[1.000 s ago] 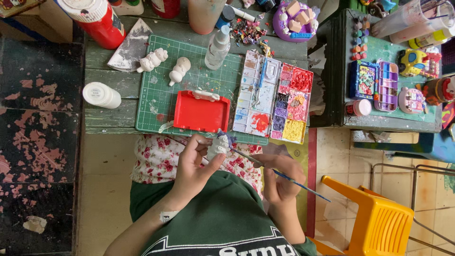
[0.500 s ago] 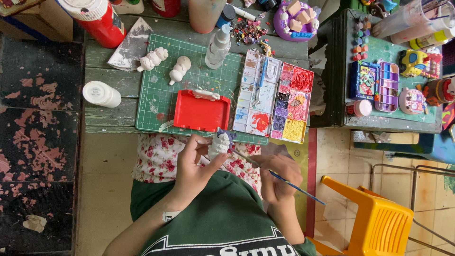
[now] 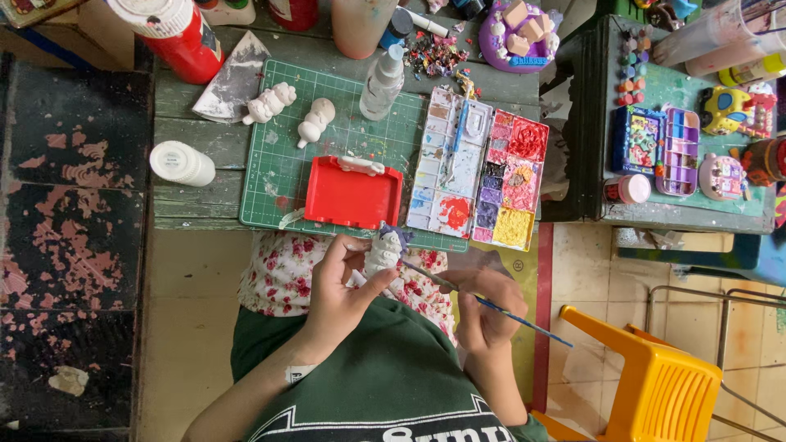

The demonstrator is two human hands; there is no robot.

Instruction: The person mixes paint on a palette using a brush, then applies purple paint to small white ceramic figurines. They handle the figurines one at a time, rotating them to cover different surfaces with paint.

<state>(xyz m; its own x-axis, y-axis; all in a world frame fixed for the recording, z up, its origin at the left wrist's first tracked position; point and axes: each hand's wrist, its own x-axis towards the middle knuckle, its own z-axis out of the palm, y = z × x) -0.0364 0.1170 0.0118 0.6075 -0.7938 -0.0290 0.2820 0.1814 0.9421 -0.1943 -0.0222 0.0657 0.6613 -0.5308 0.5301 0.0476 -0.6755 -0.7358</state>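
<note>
My left hand (image 3: 338, 288) grips a small white figurine (image 3: 382, 252) with a purple-painted top, held over my lap just below the table edge. My right hand (image 3: 485, 309) holds a thin blue-handled paintbrush (image 3: 483, 301), its tip touching the figurine's right side. Straight ahead on the table lies an open paint palette (image 3: 483, 172) with a white mixing lid and wells of red, purple and yellow. A red tray (image 3: 354, 193) sits on the green cutting mat (image 3: 286, 147).
Two unpainted white figurines (image 3: 291, 111) lie on the mat beside a clear spray bottle (image 3: 382, 82). A red bottle (image 3: 168, 33) and white jar (image 3: 182, 163) stand left. A second small table (image 3: 688, 139) with paint sets is right; a yellow plastic chair (image 3: 655, 376) stands at lower right.
The figurine has shifted slightly in my left hand, and the brush tip has moved in against its right side. Everything on the table stays put.
</note>
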